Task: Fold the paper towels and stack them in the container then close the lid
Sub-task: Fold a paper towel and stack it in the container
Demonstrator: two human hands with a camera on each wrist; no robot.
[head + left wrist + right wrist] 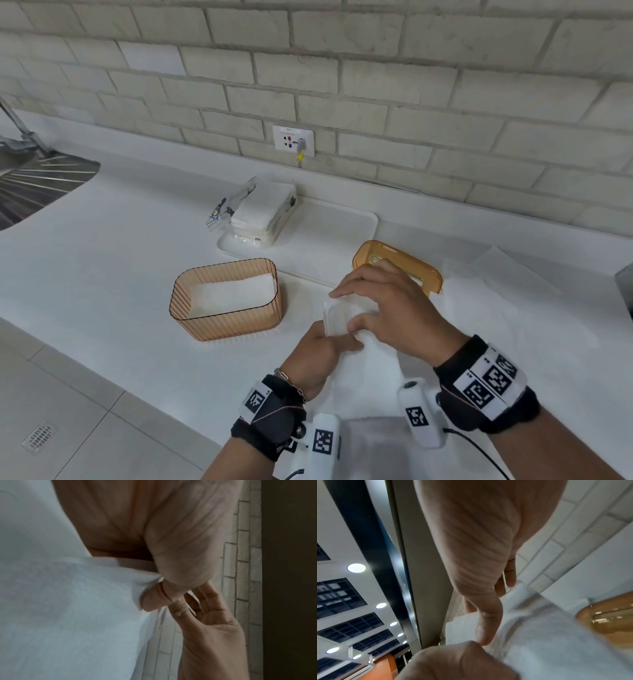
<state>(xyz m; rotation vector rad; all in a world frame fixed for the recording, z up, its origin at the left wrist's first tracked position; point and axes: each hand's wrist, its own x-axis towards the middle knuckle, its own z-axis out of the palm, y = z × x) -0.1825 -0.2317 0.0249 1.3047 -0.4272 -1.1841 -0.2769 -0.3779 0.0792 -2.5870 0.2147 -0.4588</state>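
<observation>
Both hands hold one white paper towel (364, 373) above the counter's front edge. My left hand (344, 342) pinches its left side from below; in the left wrist view the towel (68, 601) wraps over a fingertip. My right hand (342, 308) pinches the folded upper end between thumb and fingers, and the right wrist view shows its thumb on the towel (539, 628). The ribbed orange container (191, 322) stands open to the left with folded white towels (233, 293) inside. The amber lid (376, 251) lies flat behind my right hand, partly hidden.
A white tray (329, 233) at the back carries an opened pack of paper towels (263, 209). Loose towels (496, 284) lie spread on the counter at the right. A sink drainer (37, 185) is at far left, a wall socket (293, 140) on the brick wall.
</observation>
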